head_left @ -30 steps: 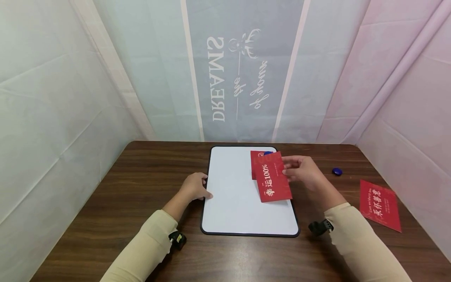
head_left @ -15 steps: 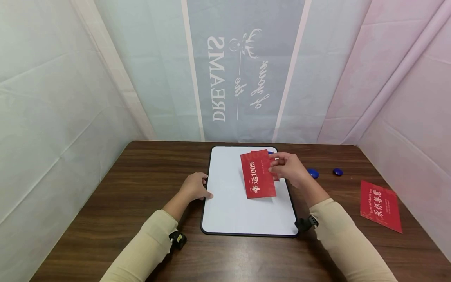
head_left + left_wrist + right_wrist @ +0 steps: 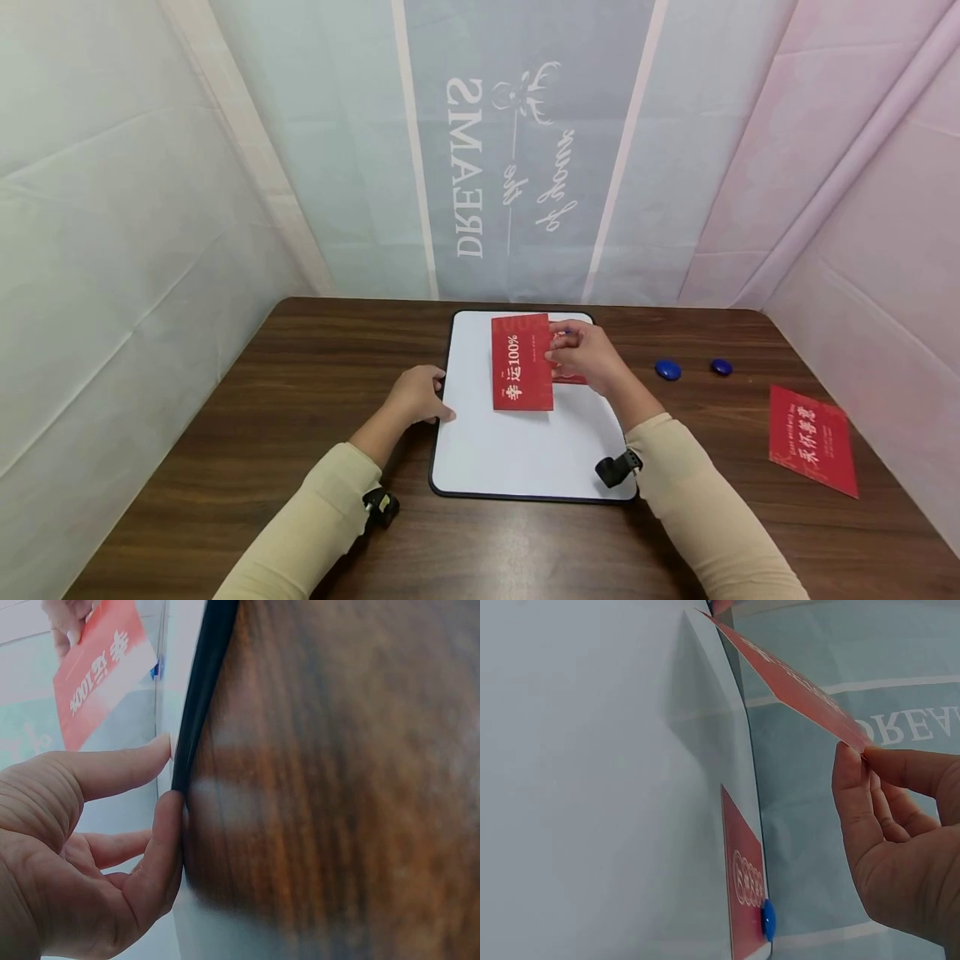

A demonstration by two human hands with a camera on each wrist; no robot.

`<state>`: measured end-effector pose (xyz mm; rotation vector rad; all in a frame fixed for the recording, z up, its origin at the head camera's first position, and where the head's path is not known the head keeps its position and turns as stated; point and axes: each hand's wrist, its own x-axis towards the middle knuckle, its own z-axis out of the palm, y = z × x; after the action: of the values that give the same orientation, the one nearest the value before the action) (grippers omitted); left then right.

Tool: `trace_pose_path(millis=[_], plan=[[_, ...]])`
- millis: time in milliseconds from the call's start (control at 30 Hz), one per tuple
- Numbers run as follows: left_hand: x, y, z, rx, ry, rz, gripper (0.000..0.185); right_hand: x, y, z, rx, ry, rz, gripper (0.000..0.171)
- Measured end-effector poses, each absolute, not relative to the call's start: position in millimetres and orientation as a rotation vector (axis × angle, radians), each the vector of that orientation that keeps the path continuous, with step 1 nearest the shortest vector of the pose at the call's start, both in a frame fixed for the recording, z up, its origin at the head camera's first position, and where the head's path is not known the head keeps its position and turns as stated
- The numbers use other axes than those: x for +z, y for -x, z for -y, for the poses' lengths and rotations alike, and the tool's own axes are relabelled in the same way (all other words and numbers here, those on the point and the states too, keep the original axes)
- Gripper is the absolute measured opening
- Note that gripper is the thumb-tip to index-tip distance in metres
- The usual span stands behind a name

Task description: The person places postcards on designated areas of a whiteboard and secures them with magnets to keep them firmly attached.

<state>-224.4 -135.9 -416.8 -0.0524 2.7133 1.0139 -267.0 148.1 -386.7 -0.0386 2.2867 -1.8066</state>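
Observation:
My right hand (image 3: 588, 358) pinches the right edge of a red card (image 3: 520, 367) with white lettering. The card is raised off the whiteboard (image 3: 517, 458), over its upper left part; its shadow falls on the white surface in the right wrist view. A second red card (image 3: 742, 877) lies at the board's top right, with a blue round magnet (image 3: 769, 921) on its far edge; my right hand partly covers both in the head view. My left hand (image 3: 415, 396) holds the board's left edge, thumb on the white face and fingers against the black frame (image 3: 199, 697).
Two blue magnets (image 3: 667, 369) lie on the brown wooden table (image 3: 300, 417), right of the board. Farther right is another red card (image 3: 813, 442) with white lettering. Fabric backdrops (image 3: 360, 167) stand behind the table and along its sides.
My right hand has carried the red card leftward across the board, uncovering part of the card beneath and a blue magnet on the table. My left hand stays at the board's edge.

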Motion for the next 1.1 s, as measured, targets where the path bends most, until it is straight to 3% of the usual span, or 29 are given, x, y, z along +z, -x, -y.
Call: trace_pose_path(millis=[800,1100], plan=[[-419,227,135,1.034,0.093,-2.708,0.077,-405,303,-106,-1.751,-0.181,-2.270,0.046],[-420,227,135,1.031,0.104,-2.714,0.076,-405,308,-95,-1.492,-0.238,-2.424,0.063]])
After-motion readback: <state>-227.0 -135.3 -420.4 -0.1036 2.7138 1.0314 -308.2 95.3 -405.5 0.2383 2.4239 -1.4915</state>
